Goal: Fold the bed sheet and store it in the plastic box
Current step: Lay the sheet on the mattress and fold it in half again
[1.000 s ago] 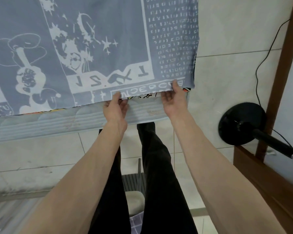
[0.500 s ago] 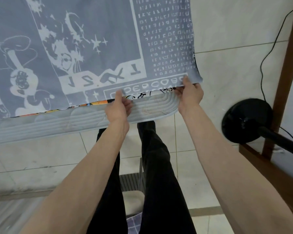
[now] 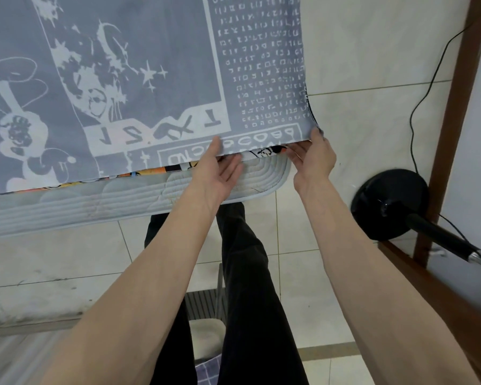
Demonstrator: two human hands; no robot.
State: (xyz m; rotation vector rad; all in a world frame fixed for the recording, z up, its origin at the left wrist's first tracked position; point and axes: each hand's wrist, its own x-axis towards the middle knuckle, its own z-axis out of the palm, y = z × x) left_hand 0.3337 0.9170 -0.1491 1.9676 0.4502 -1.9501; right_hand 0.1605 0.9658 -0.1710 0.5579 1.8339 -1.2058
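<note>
A grey-blue bed sheet (image 3: 150, 51) with white cartoon prints lies spread over a quilted pale mattress (image 3: 122, 195), its near edge hanging at the mattress side. An orange and black printed layer shows under that edge. My left hand (image 3: 215, 169) touches the sheet's near edge, thumb on top and fingers spread under it. My right hand (image 3: 314, 157) pinches the sheet's near right corner, thumb on top, fingers beneath. No plastic box is in view.
A black round fan base (image 3: 389, 204) with its pole stands on the tiled floor (image 3: 358, 79) to the right, a black cable running up from it. A brown wooden frame (image 3: 456, 107) lines the right side. My dark-trousered legs (image 3: 242, 273) stand below.
My right hand has slid right along the sheet's edge to its corner. My left hand has loosened, its fingers now spread under the edge. The view has shifted closer.
</note>
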